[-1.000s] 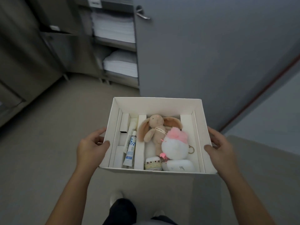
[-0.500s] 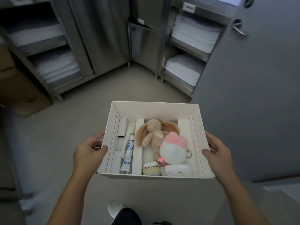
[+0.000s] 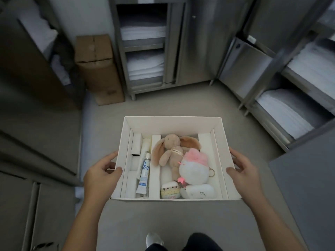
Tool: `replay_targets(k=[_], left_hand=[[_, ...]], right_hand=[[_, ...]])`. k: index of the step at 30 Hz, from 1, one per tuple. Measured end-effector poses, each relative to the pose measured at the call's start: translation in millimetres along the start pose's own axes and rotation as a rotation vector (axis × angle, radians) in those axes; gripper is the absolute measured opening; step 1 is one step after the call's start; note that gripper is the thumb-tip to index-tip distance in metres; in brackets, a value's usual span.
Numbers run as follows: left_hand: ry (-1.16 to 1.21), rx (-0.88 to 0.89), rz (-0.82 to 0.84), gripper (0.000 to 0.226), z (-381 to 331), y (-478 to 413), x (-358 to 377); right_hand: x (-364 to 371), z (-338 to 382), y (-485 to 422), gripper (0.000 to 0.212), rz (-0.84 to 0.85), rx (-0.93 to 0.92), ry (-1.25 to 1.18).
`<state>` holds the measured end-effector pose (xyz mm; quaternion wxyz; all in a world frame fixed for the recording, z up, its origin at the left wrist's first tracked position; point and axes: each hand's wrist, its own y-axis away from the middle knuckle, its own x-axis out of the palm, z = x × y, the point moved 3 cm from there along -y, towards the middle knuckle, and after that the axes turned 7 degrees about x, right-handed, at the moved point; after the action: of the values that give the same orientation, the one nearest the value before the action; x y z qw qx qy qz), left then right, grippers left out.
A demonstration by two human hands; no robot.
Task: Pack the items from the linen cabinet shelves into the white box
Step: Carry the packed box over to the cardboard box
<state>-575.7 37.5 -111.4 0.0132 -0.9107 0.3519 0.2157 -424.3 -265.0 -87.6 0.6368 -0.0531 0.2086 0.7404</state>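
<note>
I carry the open white box (image 3: 172, 122) above the floor. My left hand (image 3: 100, 175) grips its left wall and my right hand (image 3: 243, 169) grips its right wall. Inside lie a beige plush bunny (image 3: 169, 151), a white and pink plush ball with a key ring (image 3: 194, 171), a small cat-face figure (image 3: 170, 192), a white capsule-shaped case (image 3: 198, 192) and, in the narrow left slot, a blue and white tube (image 3: 144, 175). White dividers split the box into compartments.
A steel linen cabinet (image 3: 145, 46) with stacked white linen stands ahead. Another rack with linen (image 3: 290, 109) lines the right. A brown cardboard carton (image 3: 97, 67) stands on the floor at the left, beside a dark cabinet (image 3: 23, 57). My shoe (image 3: 154, 239) shows below.
My view has swung to the left: the grey door has left the frame and the cabinets and carton have come in. Both hands keep the same hold on the box.
</note>
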Motion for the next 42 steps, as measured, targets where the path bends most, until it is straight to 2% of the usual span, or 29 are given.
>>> replay_targets(k=[8, 25, 36, 42], left_hand=[[0.018, -0.082, -0.141, 0.051, 5, -60, -26], [-0.026, -0.129, -0.341, 0.043, -71, -311, 11], [-0.074, -0.232, -0.425, 0.042, -52, -426, -25], [-0.06, -0.225, -0.389, 0.043, -40, -528, -71]], right_hand=[[81, 43, -81, 0.059, 0.154, -0.031, 0.05], [210, 173, -355, 0.056, 0.341, -0.085, 0.067], [327, 215, -433, 0.056, 0.427, -0.084, 0.128], [421, 254, -471, 0.058, 0.385, -0.071, 0.147]])
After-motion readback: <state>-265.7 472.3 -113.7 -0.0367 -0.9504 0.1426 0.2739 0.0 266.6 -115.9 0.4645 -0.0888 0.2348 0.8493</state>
